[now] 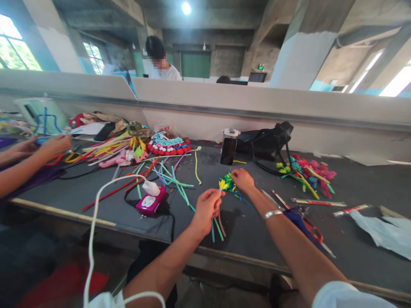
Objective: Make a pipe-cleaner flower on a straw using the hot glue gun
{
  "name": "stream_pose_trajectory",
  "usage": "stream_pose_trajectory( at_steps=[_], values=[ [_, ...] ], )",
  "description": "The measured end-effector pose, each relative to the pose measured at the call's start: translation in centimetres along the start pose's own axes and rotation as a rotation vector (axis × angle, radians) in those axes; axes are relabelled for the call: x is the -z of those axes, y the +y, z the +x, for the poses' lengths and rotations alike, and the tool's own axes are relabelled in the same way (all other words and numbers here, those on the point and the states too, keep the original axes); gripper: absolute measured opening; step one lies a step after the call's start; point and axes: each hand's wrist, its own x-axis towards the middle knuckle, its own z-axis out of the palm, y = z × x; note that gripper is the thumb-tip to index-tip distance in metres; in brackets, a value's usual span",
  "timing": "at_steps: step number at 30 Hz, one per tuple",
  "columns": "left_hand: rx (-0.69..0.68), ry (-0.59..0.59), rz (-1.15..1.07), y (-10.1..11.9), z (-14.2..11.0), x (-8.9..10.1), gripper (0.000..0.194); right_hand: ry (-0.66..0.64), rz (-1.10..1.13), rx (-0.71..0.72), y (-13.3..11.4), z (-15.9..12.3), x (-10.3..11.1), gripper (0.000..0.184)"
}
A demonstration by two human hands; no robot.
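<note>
My left hand [207,211] is closed around a small bunch of fuzzy craft stems, its thumb and fingertips pinching just under a yellow flower-like head [222,184]. Pink, green and blue stem ends [219,229] hang out below the fist. Just to the right, my right hand [243,179], with a silver bracelet at the wrist, reaches down with its fingertips together at a small pile of short blue, green and yellow pieces [228,180]. Whatever those fingertips hold is too small to make out. The pile lies on the dark tabletop, partly behind the yellow head.
A phone [228,151] leans on a bottle behind the pile. Colourful craft flowers [313,173] and scissors [313,229] lie right. Left are a purple power socket [150,201] with a white cable, loose craft stems [175,179], and another person's hands [54,145].
</note>
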Motion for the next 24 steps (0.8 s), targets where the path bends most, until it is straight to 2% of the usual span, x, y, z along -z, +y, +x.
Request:
stream_pose_trajectory(
  at_steps=[7,13,18,21,24],
  values=[
    [-0.023,-0.014,0.013,0.1,0.3,0.0,0.028,0.151,0.214,0.073,-0.6,-5.1,2.6,0.024],
    [0.004,-0.019,0.111,0.0,0.0,-0.5,0.030,0.151,0.407,0.126,-2.5,-12.0,3.9,0.031],
    [-0.110,-0.024,0.423,-0.8,-0.3,-0.8,0.025,0.143,0.535,0.109,-3.5,-15.8,2.9,0.028],
    [-0.234,-0.052,0.638,-1.3,-0.2,-0.8,0.019,0.142,0.505,0.118,-3.5,-16.6,2.3,0.024],
    [-0.301,-0.067,0.769,-1.5,-0.1,-0.7,0.018,0.119,0.565,0.071,-3.5,-16.9,2.3,0.025]
  ],
)
